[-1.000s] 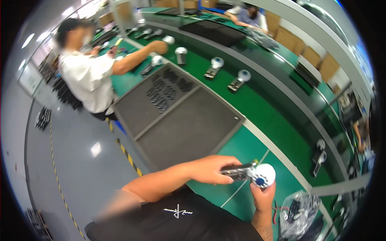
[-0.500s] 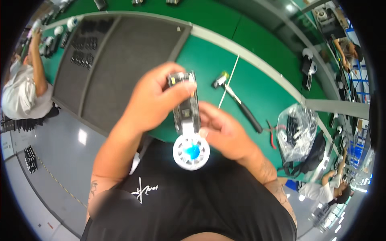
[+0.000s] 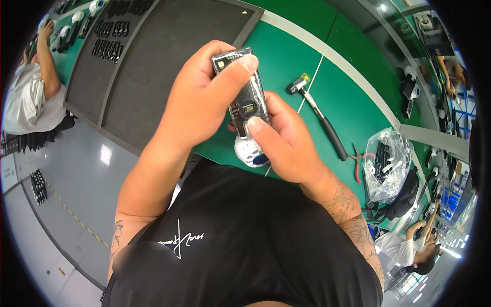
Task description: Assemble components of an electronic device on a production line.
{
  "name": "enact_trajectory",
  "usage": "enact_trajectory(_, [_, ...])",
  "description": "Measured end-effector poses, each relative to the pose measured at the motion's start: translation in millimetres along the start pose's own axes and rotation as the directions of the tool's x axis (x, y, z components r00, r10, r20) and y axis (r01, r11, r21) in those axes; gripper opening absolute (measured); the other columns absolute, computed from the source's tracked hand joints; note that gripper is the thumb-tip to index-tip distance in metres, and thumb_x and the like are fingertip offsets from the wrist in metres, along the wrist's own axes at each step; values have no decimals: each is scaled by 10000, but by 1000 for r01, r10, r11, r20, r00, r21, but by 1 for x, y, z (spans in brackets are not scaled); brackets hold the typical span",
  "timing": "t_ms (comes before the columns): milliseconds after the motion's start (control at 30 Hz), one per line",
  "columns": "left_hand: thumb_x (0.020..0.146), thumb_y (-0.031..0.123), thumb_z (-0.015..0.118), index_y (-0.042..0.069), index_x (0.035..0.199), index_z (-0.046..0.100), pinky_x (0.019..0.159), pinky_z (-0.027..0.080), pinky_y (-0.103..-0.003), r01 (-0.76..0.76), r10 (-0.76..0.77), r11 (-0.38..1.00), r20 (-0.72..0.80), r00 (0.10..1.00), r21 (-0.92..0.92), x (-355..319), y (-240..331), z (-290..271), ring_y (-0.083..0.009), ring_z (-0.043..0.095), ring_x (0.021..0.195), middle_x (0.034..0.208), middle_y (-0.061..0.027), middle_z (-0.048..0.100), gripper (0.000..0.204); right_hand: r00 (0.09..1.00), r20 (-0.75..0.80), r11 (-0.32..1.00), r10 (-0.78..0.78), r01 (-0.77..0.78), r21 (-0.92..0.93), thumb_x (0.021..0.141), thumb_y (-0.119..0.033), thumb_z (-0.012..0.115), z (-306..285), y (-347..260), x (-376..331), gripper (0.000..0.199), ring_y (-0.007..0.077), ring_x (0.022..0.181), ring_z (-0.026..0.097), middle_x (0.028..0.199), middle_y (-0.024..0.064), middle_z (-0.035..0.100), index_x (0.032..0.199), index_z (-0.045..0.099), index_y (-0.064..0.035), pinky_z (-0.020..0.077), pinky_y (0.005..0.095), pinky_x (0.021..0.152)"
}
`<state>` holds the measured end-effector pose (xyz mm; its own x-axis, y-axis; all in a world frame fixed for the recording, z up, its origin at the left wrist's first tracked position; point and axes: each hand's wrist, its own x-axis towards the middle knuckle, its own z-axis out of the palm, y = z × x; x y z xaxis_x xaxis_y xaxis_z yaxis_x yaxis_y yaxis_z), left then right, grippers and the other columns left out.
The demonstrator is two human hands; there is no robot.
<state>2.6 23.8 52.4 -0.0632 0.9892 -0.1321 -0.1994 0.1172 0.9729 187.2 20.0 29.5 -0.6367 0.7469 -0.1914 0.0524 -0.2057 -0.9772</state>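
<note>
Device (image 3: 247, 105) at frame centre, clear casing fitted, grasped by left hand (image 3: 204, 97) and right hand (image 3: 286, 140); inspection apparently unfinished.

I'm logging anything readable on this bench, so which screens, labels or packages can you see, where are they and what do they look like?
Small display: lit green rectangle on the clear-cased device held between left hand and right hand.
Pale label: small patch near the device's top end.
Clear plastic bag: crumpled, holding dark parts, on the green bench to the right.
</note>
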Motion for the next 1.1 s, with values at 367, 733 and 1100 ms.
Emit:
enact_trajectory(367, [1000, 224, 668, 31, 1039, 626, 537, 455, -248, -130, 133, 987, -23, 991, 97, -7, 4, 9, -104, 556, 646, 835, -51, 647, 201, 998, -46, 997, -38, 41, 62, 1004, -128, 456, 12, -6, 2, 390, 172, 951, 617, 1105, 122, 674, 1355, 542, 19, 506, 295, 854])
enact_trajectory(733, [1036, 144, 594, 28, 1146, 602, 692, 400, -212, -163, 157, 972, 47, 987, 172, -13, 9, 12, -65, 480, 775, 906, -7, 600, 159, 979, -135, 983, -150, 163, 90, 977, -120, 531, 18, -1, -1, 172, 181, 771, 561, 913, 90, 660, 1111, 560, -16, 483, 325, 703])
enact_trajectory(1100, [1016, 123, 609, 34, 1145, 605, 704, 428, -222, -104, 98, 978, 43, 994, 182, -11, 12, 6, -76, 502, 780, 909, -14, 610, 157, 993, -99, 992, -66, 76, 101, 978, -113, 512, 15, -8, 1, 216, 180, 830, 577, 979, 96, 672, 1162, 569, -16, 499, 323, 764])
